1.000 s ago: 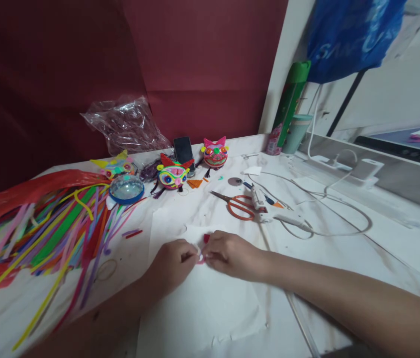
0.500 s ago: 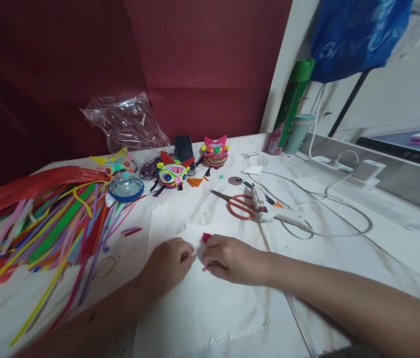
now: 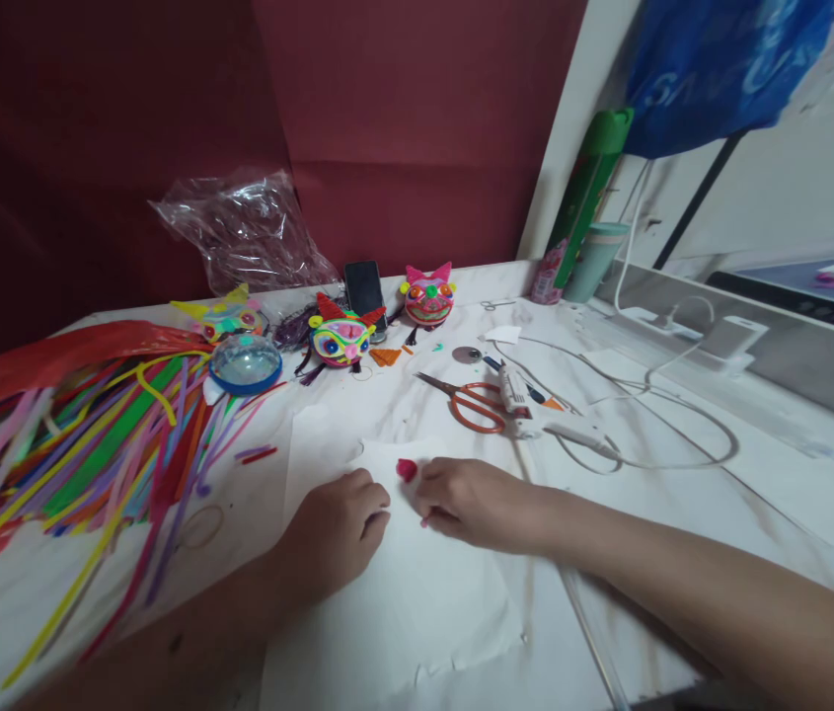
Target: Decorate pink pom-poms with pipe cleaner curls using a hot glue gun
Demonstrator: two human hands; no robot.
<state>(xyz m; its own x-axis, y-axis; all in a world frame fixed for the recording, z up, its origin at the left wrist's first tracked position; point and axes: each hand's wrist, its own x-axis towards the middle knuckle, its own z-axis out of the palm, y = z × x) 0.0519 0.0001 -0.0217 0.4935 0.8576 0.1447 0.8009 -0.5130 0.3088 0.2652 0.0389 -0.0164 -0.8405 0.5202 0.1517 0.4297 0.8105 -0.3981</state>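
Observation:
My left hand rests on a white paper sheet with its fingers curled and nothing visible in them. A short gap to the right, my right hand is closed on a small pink pipe-cleaner piece. One end of the piece sticks out above the fingertips and a bit of pink shows below them. Both forearms lie across the white table.
A spread of coloured pipe cleaners covers the left. Behind lie a blue-rimmed dish, three decorated animal heads, a phone and a plastic bag. Orange scissors, a glue gun and cables lie right.
My hands were pinching the pink piece together. They have parted: the left hand has let go and curled on the paper, while the right keeps the piece.

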